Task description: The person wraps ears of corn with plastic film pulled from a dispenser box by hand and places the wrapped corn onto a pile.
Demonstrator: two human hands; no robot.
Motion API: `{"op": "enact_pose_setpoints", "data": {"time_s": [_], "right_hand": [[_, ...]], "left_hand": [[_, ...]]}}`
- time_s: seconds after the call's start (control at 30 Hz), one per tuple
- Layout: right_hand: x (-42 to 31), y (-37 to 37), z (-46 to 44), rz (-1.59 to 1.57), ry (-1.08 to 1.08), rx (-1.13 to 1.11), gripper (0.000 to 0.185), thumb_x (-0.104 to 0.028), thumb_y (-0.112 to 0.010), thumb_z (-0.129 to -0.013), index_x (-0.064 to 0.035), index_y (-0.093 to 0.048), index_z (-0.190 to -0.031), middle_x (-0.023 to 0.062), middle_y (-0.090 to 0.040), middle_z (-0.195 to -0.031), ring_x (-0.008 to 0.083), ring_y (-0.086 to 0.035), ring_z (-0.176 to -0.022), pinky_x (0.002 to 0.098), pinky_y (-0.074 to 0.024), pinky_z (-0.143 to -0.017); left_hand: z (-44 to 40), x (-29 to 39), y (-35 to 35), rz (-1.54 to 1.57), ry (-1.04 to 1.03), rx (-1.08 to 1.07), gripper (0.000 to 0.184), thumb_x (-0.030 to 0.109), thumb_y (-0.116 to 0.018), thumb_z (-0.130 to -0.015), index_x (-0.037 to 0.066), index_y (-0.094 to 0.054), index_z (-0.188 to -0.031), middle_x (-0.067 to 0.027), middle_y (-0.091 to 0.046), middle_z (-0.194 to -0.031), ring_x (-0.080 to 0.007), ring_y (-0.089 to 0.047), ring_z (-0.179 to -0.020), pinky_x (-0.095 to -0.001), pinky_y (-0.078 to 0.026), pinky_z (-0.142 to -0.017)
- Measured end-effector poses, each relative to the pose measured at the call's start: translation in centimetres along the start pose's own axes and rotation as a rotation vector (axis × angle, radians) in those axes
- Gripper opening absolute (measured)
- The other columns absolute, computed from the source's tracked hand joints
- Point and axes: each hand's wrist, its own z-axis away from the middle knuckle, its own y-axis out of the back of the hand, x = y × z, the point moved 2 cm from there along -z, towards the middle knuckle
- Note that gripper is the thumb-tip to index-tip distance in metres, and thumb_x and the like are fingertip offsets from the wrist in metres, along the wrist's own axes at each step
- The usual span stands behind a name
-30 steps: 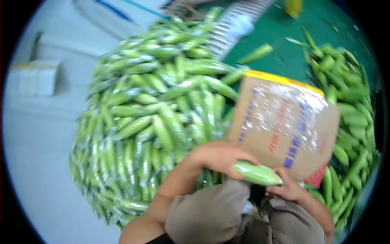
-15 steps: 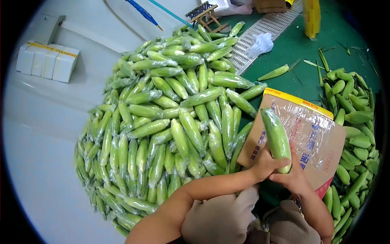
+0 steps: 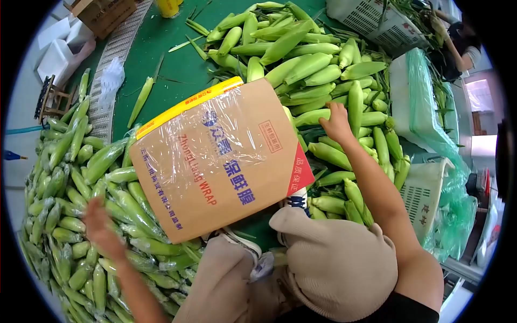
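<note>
My left hand [image 3: 102, 229] is at the left, smeared by motion, with its fingers apart and nothing in it. Beneath it lies a large heap of film-wrapped ears of corn [image 3: 129, 207]. On the other side, my right hand [image 3: 337, 123] reaches into a pile of unwrapped ears of corn in green husks [image 3: 307, 70]. Its thumb and fingers close round the end of one husked ear of corn [image 3: 311, 118]. Between my hands, a cardboard cling-wrap box [image 3: 221, 161] lies tilted before my knees, with clear film across its top and a yellow strip along its far edge.
A white crate [image 3: 377, 24] of leaves stands at the far right, near another person's arm [image 3: 449, 40]. Closer are a second crate [image 3: 425, 188] and green plastic sheeting [image 3: 449, 156]. A metal grate [image 3: 121, 48], a plastic bag [image 3: 111, 81] and a small wooden stool [image 3: 54, 99] are at far left.
The wrapped ear of corn that both hands held over the box has left them. My hands have parted, left to the wrapped heap, right to the unwrapped pile. The view has swung right.
</note>
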Motion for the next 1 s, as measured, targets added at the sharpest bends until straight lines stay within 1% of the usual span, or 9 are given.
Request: {"op": "enact_pose_setpoints", "data": {"time_s": [0.1, 0.37, 0.43, 0.5, 0.6, 0.73, 0.9, 0.97, 1.0], "right_hand": [[1.6, -2.5, -0.4, 0.319, 0.138, -0.149, 0.06, -0.008, -0.07, -0.086, -0.008, -0.053, -0.143, 0.0151, -0.058, -0.139, 0.0372, -0.053, -0.131, 0.0543, -0.0457, -0.107], [4.9, -1.3, 0.5, 0.289, 0.391, 0.055, 0.072, -0.022, -0.092, -0.065, -0.0093, -0.062, -0.129, 0.0108, -0.064, -0.129, 0.0364, -0.06, -0.12, 0.055, -0.0429, -0.111], [4.7, -0.1, 1.3, -0.461, 0.018, 0.027, 0.064, -0.012, -0.085, -0.072, -0.0058, -0.059, -0.13, 0.0158, -0.067, -0.12, 0.0415, -0.065, -0.11, 0.0475, -0.0516, -0.1], [-2.1, 3.4, 0.6, -0.654, 0.181, 0.0, 0.065, -0.014, -0.086, -0.074, -0.0048, -0.058, -0.132, 0.0173, -0.066, -0.124, 0.0394, -0.064, -0.115, 0.0461, -0.0509, -0.102], [-19.3, 7.8, -0.8, -0.203, 0.662, -0.093, 0.072, -0.021, -0.09, -0.075, -0.0062, -0.059, -0.138, 0.019, -0.062, -0.129, 0.0377, -0.06, -0.121, 0.0467, -0.0496, -0.104], [-30.2, 2.0, 0.1, -0.276, 0.978, -0.317, 0.062, -0.028, -0.089, -0.076, -0.0043, -0.058, -0.124, 0.0176, -0.063, -0.119, 0.0379, -0.061, -0.117, 0.0468, -0.051, -0.1], [-26.3, 2.8, -0.8, -0.582, 1.017, -0.423, 0.077, -0.03, -0.09, -0.076, -0.01, -0.058, -0.143, 0.0168, -0.06, -0.12, 0.0363, -0.06, -0.12, 0.0479, -0.0486, -0.105], [-21.5, 5.3, -1.0, -0.393, 0.751, -0.75, 0.073, -0.03, -0.09, -0.076, -0.0178, -0.062, -0.142, 0.0134, -0.06, -0.113, 0.0346, -0.06, -0.114, 0.0465, -0.0499, -0.1], [-20.3, 5.0, -0.6, -0.163, 0.906, -0.723, 0.07, -0.029, -0.089, -0.076, -0.0259, -0.063, -0.142, 0.0104, -0.06, -0.105, 0.0317, -0.061, -0.104, 0.0425, -0.0495, -0.094]], "left_hand": [[5.7, 2.8, -9.5, -0.402, -0.556, -0.451, 0.061, 0.029, -0.077, -0.089, 0.008, -0.06, -0.144, -0.0174, -0.056, -0.152, -0.0394, -0.047, -0.145, -0.055, -0.03, -0.123], [9.1, 4.1, -12.8, -0.523, -0.404, -0.667, 0.065, 0.044, -0.069, -0.095, 0.019, -0.055, -0.154, -0.0116, -0.038, -0.169, -0.0394, -0.031, -0.156, -0.0651, -0.015, -0.126], [8.9, 3.7, -12.6, -0.479, -0.398, -0.576, 0.063, 0.046, -0.072, -0.092, 0.019, -0.06, -0.148, -0.0107, -0.044, -0.164, -0.0385, -0.035, -0.154, -0.0659, -0.016, -0.125], [8.8, 2.9, -12.3, -0.425, -0.375, -0.469, 0.064, 0.044, -0.08, -0.087, 0.019, -0.063, -0.144, -0.0111, -0.047, -0.16, -0.0378, -0.039, -0.151, -0.0659, -0.018, -0.124], [6.3, 2.4, -13.1, -0.218, -0.581, -0.036, 0.081, 0.036, -0.092, -0.074, 0.02, -0.058, -0.146, -0.0127, -0.047, -0.157, -0.0381, -0.042, -0.148, -0.0643, -0.022, -0.123], [0.9, 7.2, -14.2, -0.323, -0.709, -0.175, 0.091, 0.034, -0.094, -0.068, 0.024, -0.056, -0.15, -0.0114, -0.052, -0.149, -0.0363, -0.05, -0.137, -0.0572, -0.035, -0.117], [0.7, 3.7, -15.8, -0.282, -0.452, -0.476, 0.069, 0.022, -0.087, -0.08, 0.02, -0.063, -0.144, -0.0132, -0.062, -0.128, -0.0372, -0.057, -0.12, -0.0474, -0.046, -0.104], [0.8, 4.2, -15.7, -0.25, -0.423, -0.47, 0.068, 0.02, -0.086, -0.08, 0.021, -0.063, -0.144, -0.0139, -0.062, -0.127, -0.0375, -0.057, -0.119, -0.0478, -0.046, -0.104], [0.7, 4.1, -15.6, -0.252, -0.403, -0.472, 0.069, 0.02, -0.086, -0.08, 0.021, -0.063, -0.145, -0.014, -0.062, -0.127, -0.0374, -0.057, -0.119, -0.0476, -0.046, -0.104]]}}
